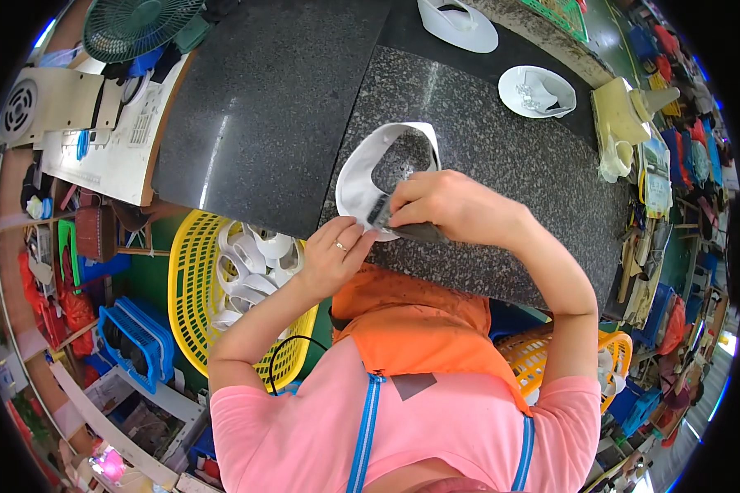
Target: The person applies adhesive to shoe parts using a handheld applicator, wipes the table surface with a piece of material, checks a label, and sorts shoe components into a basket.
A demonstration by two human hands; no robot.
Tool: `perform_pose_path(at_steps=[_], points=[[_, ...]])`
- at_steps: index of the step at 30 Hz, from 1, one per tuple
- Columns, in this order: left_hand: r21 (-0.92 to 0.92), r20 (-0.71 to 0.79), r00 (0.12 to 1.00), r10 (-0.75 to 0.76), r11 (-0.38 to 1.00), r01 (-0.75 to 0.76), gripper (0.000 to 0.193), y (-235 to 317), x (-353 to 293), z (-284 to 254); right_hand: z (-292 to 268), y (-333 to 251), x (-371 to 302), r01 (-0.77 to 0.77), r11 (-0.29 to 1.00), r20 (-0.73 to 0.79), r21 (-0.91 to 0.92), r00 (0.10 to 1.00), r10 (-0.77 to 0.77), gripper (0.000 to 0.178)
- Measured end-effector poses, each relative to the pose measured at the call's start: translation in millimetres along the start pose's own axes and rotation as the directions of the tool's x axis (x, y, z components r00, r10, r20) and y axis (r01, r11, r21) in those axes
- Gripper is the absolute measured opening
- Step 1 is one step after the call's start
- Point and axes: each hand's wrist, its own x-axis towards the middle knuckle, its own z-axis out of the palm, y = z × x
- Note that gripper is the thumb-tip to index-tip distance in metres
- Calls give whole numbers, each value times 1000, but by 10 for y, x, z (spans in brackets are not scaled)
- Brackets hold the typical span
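A white curved piece that looks like a shoe upper (362,168) lies on the speckled stone tabletop in front of me, its opening showing the stone beneath. At its near edge, the fingers of my left hand (337,251) are closed on the rim; a ring is on one finger. My right hand (448,205) grips a small dark tool with a flat end, which looks like a brush (380,212). That flat end touches the white piece close to my left fingertips. Part of the tool is hidden under my right fingers.
Two more white uppers (538,92) (460,26) lie farther back. A yellow basket (191,287) holding several white pieces stands left below the table edge; an orange basket (621,349) sits at right. A cream container (621,123) stands right; a sewing machine (66,99) and green fan (136,25) are left.
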Motion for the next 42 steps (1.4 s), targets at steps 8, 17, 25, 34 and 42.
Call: perform_pose_path(at_steps=[8,17,25,34,42], points=[[18,17,999,43,999,-43,28,28,42,-12,71,-50,281,-291,953,148,-88,942,301,15],[23,-57,998,22,1000,-20,24,3,49,6,186,37,188,-221,973,-293,64,928,230,19],[20,65,997,-51,999,50,32,-8,90,-21,-86,19,-13,-299,931,-12,211,951,309,16],[44,69,998,15,999,-18,26,10,154,-28,-270,-20,-90,-242,959,-1,-149,970,244,10],[14,5,1000,28,1000,-28,25,39,173,-17,252,67,20,-139,968,-324,-207,944,67,18]])
